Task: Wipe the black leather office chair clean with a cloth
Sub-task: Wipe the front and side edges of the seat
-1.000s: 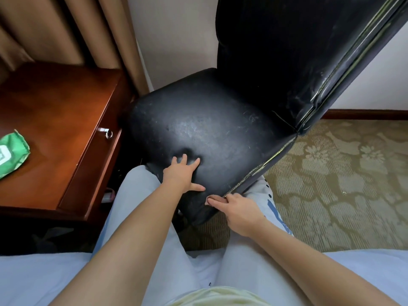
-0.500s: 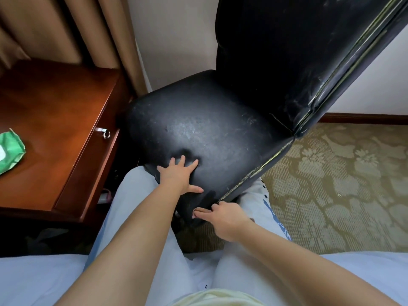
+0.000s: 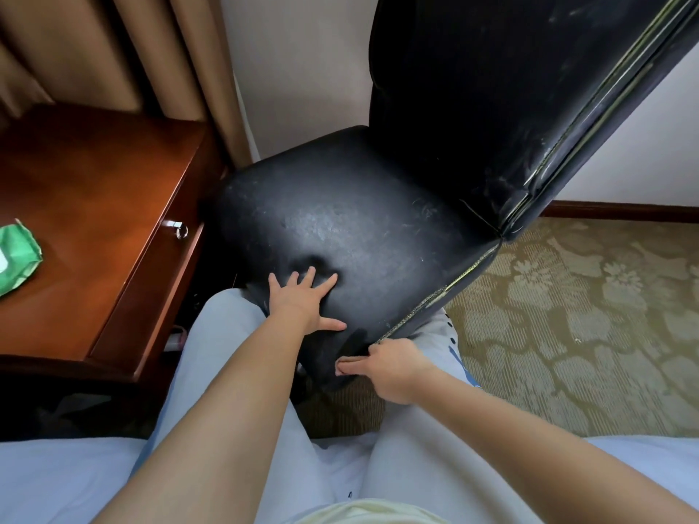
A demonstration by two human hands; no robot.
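The black leather chair stands right in front of my knees, its worn seat (image 3: 359, 228) facing me and its tall scuffed backrest (image 3: 491, 88) rising at the upper right. My left hand (image 3: 302, 300) lies flat on the seat's near part, fingers spread, holding nothing. My right hand (image 3: 389, 366) grips the seat's front corner from the side, thumb along the edge and fingers curled underneath. No cloth is in view in either hand.
A wooden desk (image 3: 94, 206) with a ring-pull drawer (image 3: 181, 230) stands close on the left, and a green wipes pack (image 3: 15, 255) lies on it. Brown curtains (image 3: 113, 51) hang behind. Patterned carpet (image 3: 586, 315) lies to the right. I sit on a white bed (image 3: 56, 482).
My right hand has slid left and lower along the seat's front edge to its corner. My left hand stays flat on the seat.
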